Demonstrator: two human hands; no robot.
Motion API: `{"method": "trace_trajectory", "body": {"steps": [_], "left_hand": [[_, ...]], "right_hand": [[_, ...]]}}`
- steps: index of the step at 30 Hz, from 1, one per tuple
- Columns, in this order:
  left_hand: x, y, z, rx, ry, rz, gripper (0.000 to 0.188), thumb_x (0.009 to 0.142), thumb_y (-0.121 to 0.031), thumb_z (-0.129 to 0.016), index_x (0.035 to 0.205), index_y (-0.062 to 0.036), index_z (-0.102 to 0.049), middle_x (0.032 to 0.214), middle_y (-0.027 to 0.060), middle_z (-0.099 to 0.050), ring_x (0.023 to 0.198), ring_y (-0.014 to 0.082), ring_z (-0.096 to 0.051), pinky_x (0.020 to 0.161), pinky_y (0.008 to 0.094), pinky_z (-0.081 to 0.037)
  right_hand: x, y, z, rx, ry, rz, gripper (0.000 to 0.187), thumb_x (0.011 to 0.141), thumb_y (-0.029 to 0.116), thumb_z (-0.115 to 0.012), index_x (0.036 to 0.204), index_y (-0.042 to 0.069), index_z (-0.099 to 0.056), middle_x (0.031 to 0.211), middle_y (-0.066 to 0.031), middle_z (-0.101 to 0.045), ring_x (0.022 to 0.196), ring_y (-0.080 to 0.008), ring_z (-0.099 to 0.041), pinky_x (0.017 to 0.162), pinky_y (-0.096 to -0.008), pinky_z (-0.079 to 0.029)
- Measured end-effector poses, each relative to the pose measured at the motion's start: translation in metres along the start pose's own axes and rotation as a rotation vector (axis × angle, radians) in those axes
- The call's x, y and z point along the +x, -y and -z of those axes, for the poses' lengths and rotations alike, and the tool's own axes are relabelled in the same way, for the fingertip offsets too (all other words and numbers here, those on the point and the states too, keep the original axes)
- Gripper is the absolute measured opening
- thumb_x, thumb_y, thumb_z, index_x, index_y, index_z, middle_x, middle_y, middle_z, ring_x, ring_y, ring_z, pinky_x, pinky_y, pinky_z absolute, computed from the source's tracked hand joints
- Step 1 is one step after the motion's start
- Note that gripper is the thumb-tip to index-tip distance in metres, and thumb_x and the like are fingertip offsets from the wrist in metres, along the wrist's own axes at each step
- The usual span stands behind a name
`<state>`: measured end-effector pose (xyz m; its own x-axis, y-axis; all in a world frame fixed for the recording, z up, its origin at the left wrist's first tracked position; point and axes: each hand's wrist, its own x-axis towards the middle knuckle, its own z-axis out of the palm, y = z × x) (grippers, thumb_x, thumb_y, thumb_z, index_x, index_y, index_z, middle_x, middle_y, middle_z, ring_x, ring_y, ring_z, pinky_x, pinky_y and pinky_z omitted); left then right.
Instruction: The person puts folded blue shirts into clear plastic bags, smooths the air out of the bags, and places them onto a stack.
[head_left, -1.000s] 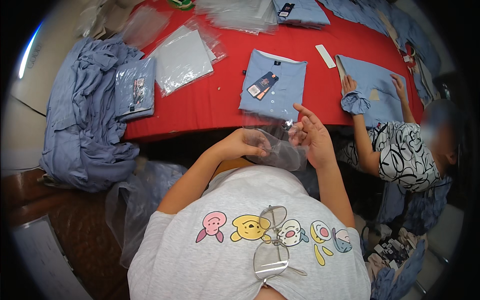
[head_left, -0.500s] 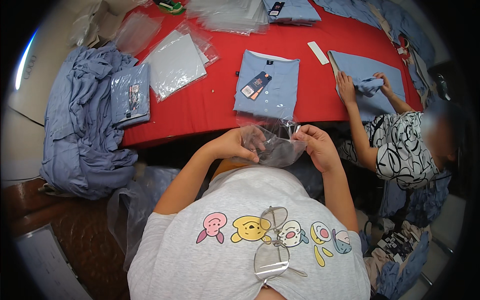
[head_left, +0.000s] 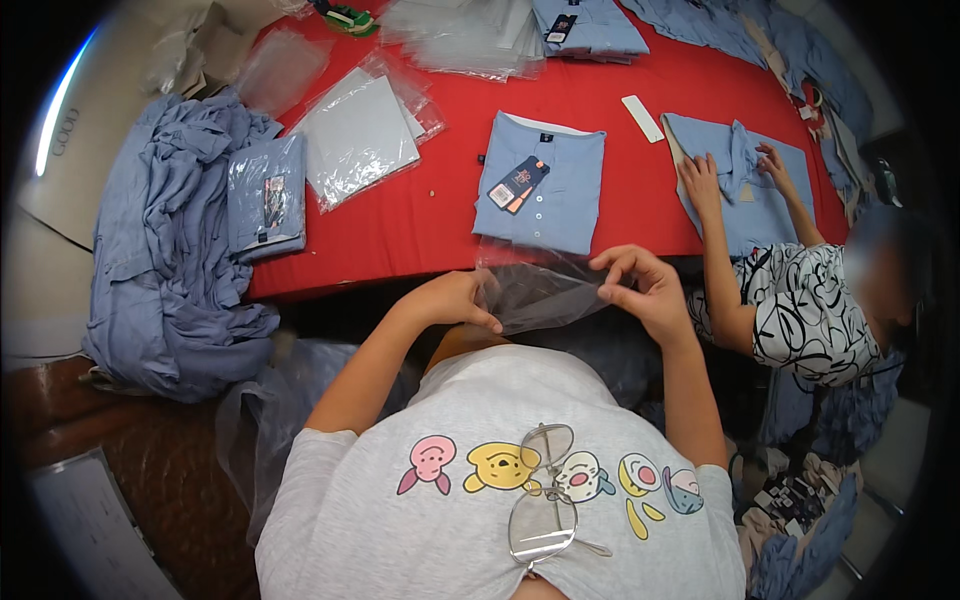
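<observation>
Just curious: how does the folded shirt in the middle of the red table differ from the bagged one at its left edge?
The middle shirt lies bare with a hang tag on top; the bagged shirt is sealed in clear plastic. The middle shirt lies flat on the red table; the bagged shirt rests partly on a heap of blue cloth. Both are light blue and neatly folded.

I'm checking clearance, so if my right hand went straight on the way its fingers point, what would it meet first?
The right hand points left along the clear bag it is pinching, so it would probably meet the left hand at the bag's other end. Depth is hard to judge.
</observation>
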<state>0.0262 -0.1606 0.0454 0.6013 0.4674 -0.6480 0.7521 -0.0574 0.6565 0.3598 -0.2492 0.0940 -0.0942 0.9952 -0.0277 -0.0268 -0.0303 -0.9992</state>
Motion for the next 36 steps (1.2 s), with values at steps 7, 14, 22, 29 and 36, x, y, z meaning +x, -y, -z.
{"method": "trace_trajectory", "body": {"steps": [7, 14, 22, 29, 36], "left_hand": [[0.128, -0.029, 0.119, 0.267, -0.518, -0.277, 0.058, 0.097, -0.028, -0.079, 0.149, -0.0094, -0.061, 0.144, 0.0155, -0.068, 0.137, 0.0366, -0.062, 0.116, 0.046, -0.048], [0.245, -0.001, 0.136, 0.497, -0.679, -0.265, 0.08, 0.094, -0.057, -0.075, 0.159, -0.0159, -0.055, 0.164, 0.0151, -0.049, 0.16, 0.0367, -0.035, 0.131, 0.059, -0.022], [0.196, 0.033, 0.079, 0.521, -0.723, -0.275, 0.083, 0.092, -0.059, -0.077, 0.159, -0.0148, -0.055, 0.159, 0.0122, -0.052, 0.155, 0.0325, -0.04, 0.132, 0.0593, -0.013], [0.156, 0.007, 0.031, 0.448, -0.894, -0.249, 0.082, 0.086, -0.047, -0.086, 0.153, -0.0094, -0.057, 0.153, 0.0192, -0.054, 0.15, 0.0333, -0.044, 0.127, 0.059, -0.026], [0.068, -0.002, -0.071, 0.154, 0.039, -0.275, 0.048, 0.092, -0.034, -0.083, 0.129, -0.0064, -0.068, 0.102, 0.017, -0.078, 0.099, 0.0385, -0.075, 0.09, 0.0438, -0.059]], "right_hand": [[-0.016, -0.073, -0.064, 0.401, 0.203, -0.412, 0.017, 0.099, -0.007, -0.061, 0.094, 0.007, -0.053, 0.126, -0.0223, -0.076, 0.12, -0.0245, -0.072, 0.107, -0.0403, -0.058], [-0.021, -0.089, -0.075, 0.305, 0.481, -0.524, 0.02, 0.095, -0.006, -0.061, 0.092, 0.009, -0.049, 0.119, -0.0166, -0.08, 0.116, -0.0115, -0.069, 0.093, -0.0255, -0.051], [-0.027, -0.139, -0.051, 0.276, 0.336, -0.642, 0.017, 0.092, -0.011, -0.055, 0.098, 0.004, -0.06, 0.108, -0.0138, -0.081, 0.108, -0.0159, -0.075, 0.092, -0.0293, -0.055], [-0.008, -0.146, -0.03, -0.139, 0.393, -0.556, 0.02, 0.094, -0.004, -0.058, 0.104, 0.0, -0.075, 0.1, -0.0061, -0.08, 0.1, -0.0133, -0.074, 0.092, -0.0288, -0.056], [0.004, -0.129, 0.007, -0.087, 0.258, -0.424, 0.015, 0.095, -0.006, -0.065, 0.104, -0.002, -0.076, 0.102, -0.006, -0.08, 0.1, -0.0134, -0.073, 0.095, -0.0304, -0.057]]}}
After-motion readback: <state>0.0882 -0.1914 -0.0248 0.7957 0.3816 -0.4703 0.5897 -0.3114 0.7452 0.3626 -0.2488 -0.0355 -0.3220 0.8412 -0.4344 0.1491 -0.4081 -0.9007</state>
